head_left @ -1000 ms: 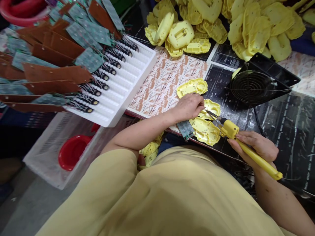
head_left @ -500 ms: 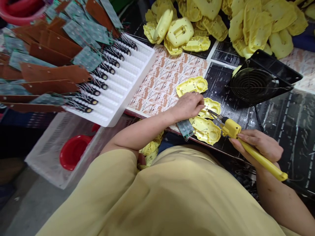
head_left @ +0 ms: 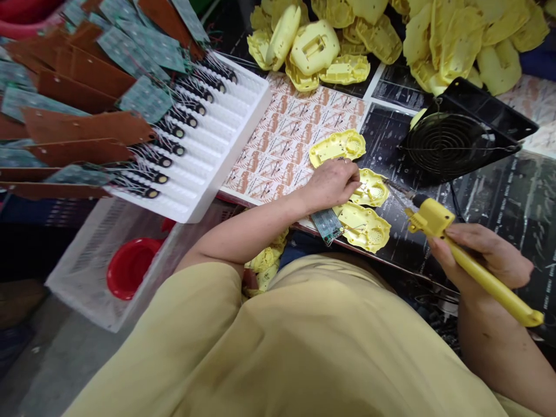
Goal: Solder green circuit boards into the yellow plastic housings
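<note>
My left hand [head_left: 332, 184] rests on the bench with its fingers pinched at the edge of a small yellow plastic shell [head_left: 372, 188]; what they pinch is too small to make out. My right hand [head_left: 486, 255] is wrapped round the handle of a yellow soldering iron [head_left: 469, 260], whose metal tip points left and hangs a little to the right of that shell. A second, larger yellow shell [head_left: 365, 227] lies nearest me, with a small green circuit board [head_left: 328, 225] at its left end. A third shell [head_left: 337, 146] lies just beyond my left hand.
A black fan [head_left: 452, 142] stands to the right on the dark mat. A heap of yellow shells [head_left: 391, 40] fills the back. A white foam tray [head_left: 221, 145] on the left holds wired boards and brown cards. A red bowl [head_left: 130, 266] sits in a white crate below.
My right hand has drawn the soldering iron back to the right, its tip leaving the small shell. My left hand stays put.
</note>
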Motion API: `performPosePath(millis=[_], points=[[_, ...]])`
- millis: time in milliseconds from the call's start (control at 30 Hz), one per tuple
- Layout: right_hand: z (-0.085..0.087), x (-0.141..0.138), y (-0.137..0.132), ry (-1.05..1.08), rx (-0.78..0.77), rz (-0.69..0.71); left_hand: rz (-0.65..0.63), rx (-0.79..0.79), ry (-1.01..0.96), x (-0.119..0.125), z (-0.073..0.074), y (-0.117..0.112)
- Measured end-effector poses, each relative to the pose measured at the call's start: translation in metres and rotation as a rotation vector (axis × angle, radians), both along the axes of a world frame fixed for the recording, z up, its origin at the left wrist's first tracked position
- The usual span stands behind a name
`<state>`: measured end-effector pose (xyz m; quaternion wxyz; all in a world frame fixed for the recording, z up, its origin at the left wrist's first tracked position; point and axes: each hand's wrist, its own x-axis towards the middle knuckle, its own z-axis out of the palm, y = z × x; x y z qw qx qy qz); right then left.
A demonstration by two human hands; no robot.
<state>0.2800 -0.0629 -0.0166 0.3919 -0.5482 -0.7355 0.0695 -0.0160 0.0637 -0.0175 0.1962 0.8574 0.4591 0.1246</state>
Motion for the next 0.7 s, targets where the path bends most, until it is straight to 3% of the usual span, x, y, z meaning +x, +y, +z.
performPosePath(millis=[167, 433, 700], points=[[-0.003, -0.005, 0.003, 0.030, 0.160, -0.054, 0.000, 0.017, -0.021, -0.001, 0.001, -0.002], [0.005, -0.001, 0.027, 0.019, 0.190, 0.133, 0.038, -0.016, -0.006, 0.004, 0.005, -0.001], [0.006, -0.002, 0.047, 0.164, 0.195, 0.331, 0.053, -0.068, 0.043, 0.005, 0.011, 0.002]])
